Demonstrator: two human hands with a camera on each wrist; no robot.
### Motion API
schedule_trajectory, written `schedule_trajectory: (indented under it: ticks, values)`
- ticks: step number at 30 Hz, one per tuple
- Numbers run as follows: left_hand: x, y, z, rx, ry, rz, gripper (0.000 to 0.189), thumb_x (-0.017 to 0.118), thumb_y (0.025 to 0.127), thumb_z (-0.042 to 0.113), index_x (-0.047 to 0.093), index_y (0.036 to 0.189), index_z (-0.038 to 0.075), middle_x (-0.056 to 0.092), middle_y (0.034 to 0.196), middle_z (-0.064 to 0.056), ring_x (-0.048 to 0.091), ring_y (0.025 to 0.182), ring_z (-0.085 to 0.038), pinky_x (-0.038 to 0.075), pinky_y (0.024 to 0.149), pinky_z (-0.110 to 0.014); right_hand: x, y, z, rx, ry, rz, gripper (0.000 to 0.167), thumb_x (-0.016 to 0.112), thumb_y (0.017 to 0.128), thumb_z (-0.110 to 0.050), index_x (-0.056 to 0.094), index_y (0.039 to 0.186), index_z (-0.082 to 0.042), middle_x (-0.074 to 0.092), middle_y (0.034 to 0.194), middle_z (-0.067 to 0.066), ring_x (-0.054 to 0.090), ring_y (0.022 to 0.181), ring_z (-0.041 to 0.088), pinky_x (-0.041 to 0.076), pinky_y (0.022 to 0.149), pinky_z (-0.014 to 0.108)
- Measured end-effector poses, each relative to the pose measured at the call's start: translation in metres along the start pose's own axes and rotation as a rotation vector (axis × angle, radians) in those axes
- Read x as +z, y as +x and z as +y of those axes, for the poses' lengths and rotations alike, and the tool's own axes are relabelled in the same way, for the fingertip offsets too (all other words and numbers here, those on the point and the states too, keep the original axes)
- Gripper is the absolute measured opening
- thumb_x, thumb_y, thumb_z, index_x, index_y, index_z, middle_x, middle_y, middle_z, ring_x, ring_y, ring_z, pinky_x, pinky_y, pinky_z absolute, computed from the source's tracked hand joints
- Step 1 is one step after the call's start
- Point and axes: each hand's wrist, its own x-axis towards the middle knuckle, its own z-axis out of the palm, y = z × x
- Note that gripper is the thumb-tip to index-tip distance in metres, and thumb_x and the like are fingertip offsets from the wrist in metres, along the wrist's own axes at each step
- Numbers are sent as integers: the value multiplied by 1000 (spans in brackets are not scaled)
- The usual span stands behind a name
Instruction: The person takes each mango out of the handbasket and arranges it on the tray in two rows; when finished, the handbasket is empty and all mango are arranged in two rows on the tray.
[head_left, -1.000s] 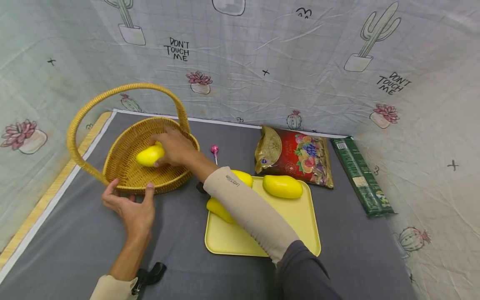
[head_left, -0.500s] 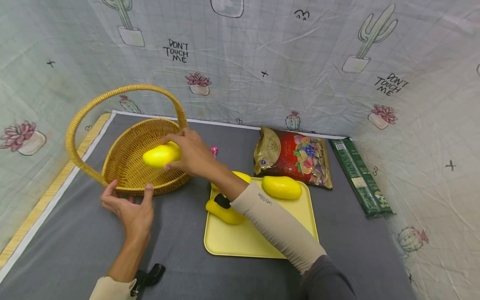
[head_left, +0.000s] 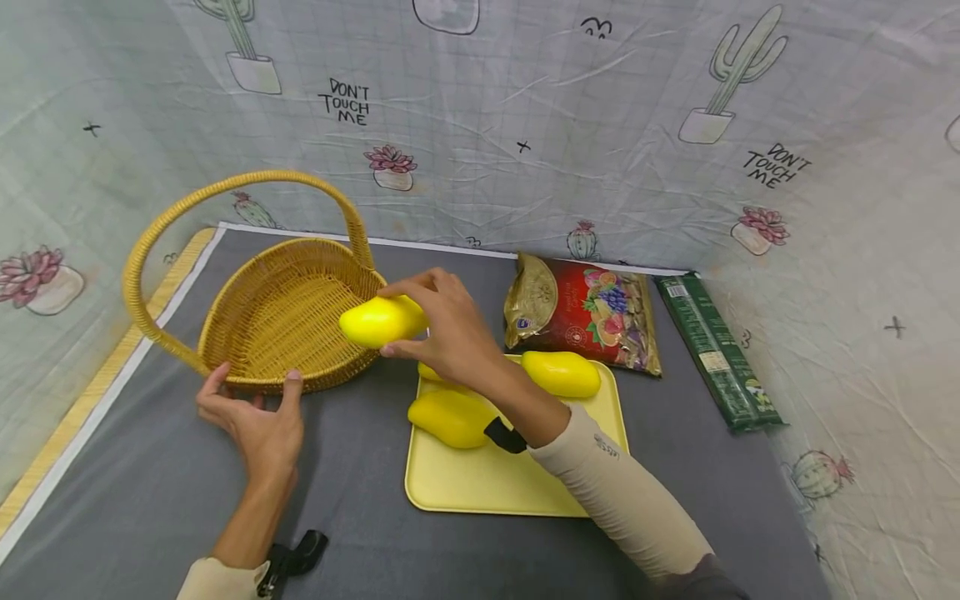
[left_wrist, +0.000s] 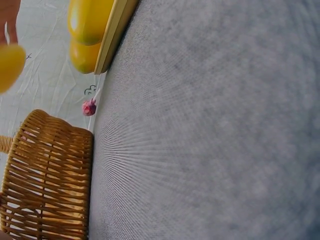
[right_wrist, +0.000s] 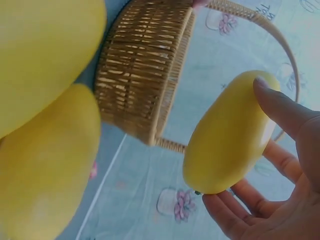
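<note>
My right hand (head_left: 457,329) pinches a yellow mango (head_left: 381,322) between thumb and fingers, lifted just off the right rim of the wicker basket. In the right wrist view the thumb lies on one side of this mango (right_wrist: 230,132) and the fingertips on the other. My left hand (head_left: 258,425) grips the near rim of the basket (head_left: 281,321), which has a tall arched handle and shows only its bare woven floor. On the yellow tray (head_left: 487,492) lie a mango (head_left: 453,418) in front, another mango (head_left: 558,373) at the back right, and one mostly hidden behind my right hand.
Behind the tray lies a red and gold candy bag (head_left: 585,312). A long green packet (head_left: 720,354) lies at the far right. The left wrist view shows a pink lollipop (left_wrist: 89,107) beyond the basket. A printed curtain (head_left: 480,125) hangs round the grey table.
My right hand has lifted the mango out of the basket and carried it right, toward the tray. The left hand has stayed on the basket's rim.
</note>
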Motion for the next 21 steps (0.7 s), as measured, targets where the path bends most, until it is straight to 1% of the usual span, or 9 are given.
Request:
schedule_trajectory:
  ticks: [3, 6, 11, 14, 17, 21]
  values:
    - [-1, 0, 0, 1, -2, -4, 77, 75, 97, 20, 25, 154, 24, 9, 163, 0, 18, 155, -20, 26, 129, -48, -8, -15, 6, 19, -13, 27, 63, 90, 84, -39, 66, 142, -31, 58, 135, 2, 50, 125, 22, 48, 102, 44]
    - [-2, 0, 1, -13, -10, -11, 76, 75, 97, 21, 24, 154, 25, 8, 164, 0, 17, 155, -18, 25, 129, -48, -14, -31, 12, 46, -24, 54, 64, 91, 83, -38, 66, 142, -32, 59, 134, 1, 50, 124, 23, 48, 100, 44]
    - [-3, 1, 3, -24, -12, -13, 76, 75, 97, 19, 24, 154, 25, 8, 164, -1, 17, 155, -18, 25, 129, -48, -20, -58, 24, 120, -14, 91, 62, 92, 83, -36, 68, 140, -33, 58, 134, 1, 53, 126, 24, 47, 105, 48]
    - [-2, 1, 5, -22, -10, -15, 76, 74, 97, 18, 24, 154, 24, 7, 164, -2, 18, 156, -20, 25, 129, -48, -22, -74, 32, 143, -20, 123, 61, 92, 83, -35, 69, 139, -32, 59, 134, 2, 52, 131, 26, 46, 109, 52]
    - [-2, 0, 6, -25, -15, -17, 76, 73, 98, 17, 24, 154, 24, 7, 164, -3, 17, 156, -20, 24, 130, -47, -24, -90, 39, 160, -42, 156, 61, 93, 82, -34, 69, 139, -30, 59, 136, 3, 50, 135, 28, 48, 109, 53]
    - [-2, 0, 5, -30, -26, -25, 76, 74, 97, 16, 23, 154, 23, 6, 165, -2, 16, 157, -19, 24, 130, -48, -28, -109, 48, 207, -69, 191, 62, 94, 80, -33, 70, 137, -29, 59, 136, 5, 51, 132, 30, 48, 106, 52]
